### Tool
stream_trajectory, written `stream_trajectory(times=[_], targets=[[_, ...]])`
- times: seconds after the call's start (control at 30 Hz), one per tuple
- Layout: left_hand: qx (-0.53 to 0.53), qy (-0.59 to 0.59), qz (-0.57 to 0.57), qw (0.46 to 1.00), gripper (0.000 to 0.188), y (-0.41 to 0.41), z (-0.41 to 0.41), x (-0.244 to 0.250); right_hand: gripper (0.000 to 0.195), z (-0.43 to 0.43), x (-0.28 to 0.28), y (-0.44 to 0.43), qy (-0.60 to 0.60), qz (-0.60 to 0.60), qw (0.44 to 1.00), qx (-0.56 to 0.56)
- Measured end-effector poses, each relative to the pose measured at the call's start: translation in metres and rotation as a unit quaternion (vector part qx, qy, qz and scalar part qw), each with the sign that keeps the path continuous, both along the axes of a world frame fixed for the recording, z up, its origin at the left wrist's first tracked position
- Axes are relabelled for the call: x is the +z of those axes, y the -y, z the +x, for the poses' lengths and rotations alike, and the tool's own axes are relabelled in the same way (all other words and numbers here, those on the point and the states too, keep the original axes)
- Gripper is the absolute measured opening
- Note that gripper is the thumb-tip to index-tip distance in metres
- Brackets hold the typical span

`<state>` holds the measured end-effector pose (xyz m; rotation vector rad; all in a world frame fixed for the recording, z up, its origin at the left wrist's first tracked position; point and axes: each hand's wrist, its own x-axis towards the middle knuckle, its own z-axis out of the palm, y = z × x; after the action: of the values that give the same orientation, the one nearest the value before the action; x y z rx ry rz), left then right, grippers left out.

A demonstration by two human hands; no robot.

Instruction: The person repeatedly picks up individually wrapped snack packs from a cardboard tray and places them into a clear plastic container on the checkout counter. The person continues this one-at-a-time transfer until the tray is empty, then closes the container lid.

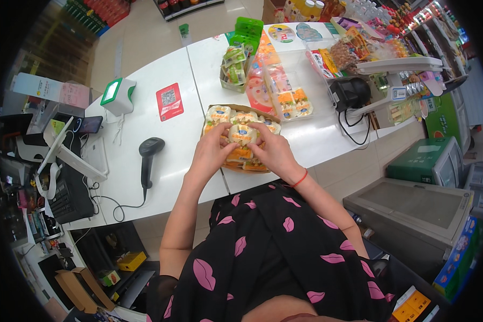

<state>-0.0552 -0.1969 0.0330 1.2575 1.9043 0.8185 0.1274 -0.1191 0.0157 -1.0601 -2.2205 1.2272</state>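
Note:
A shallow brown cardboard box [251,107] full of small white-and-orange food packets lies on the white counter in front of me. Over it, my left hand [214,147] and my right hand [273,149] hold one packet [242,135] between their fingertips, from its two sides. A red cord circles my right wrist. Beyond the box, two similar packets [295,103] lie in a clear plastic bin [274,96]. An upright display box [234,85] with green-and-white packets stands farther back, its green lid raised.
A black handheld barcode scanner [149,155] lies left on the counter [177,153], its cable trailing to the front edge. Farther left are a red code card [170,102], a white-and-green payment device [118,96] and a keyboard [70,195]. Bagged snacks [348,50] and a black device [350,94] stand right.

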Motion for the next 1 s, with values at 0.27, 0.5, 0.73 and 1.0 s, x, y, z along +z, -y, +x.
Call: stream_trajectory(times=[0.27,0.5,0.73,1.0], targets=[[-0.033,-0.065,0.059,0.996,0.044,0.017,-0.008,-0.017,0.044,-0.009,0.002,0.013,0.027,0.050,0.998,0.011],[-0.058,-0.095,0.097,0.989,0.045,0.022,-0.009,-0.024,0.040,-0.011,-0.004,0.023,0.083,0.102,0.991,0.015],[-0.075,-0.124,0.110,0.983,0.045,0.026,-0.008,-0.024,0.036,-0.010,0.000,0.029,0.122,0.136,0.983,0.007],[-0.093,-0.142,0.104,0.980,0.048,0.024,-0.007,-0.020,0.038,-0.007,-0.003,0.031,0.117,0.168,0.979,-0.003]])
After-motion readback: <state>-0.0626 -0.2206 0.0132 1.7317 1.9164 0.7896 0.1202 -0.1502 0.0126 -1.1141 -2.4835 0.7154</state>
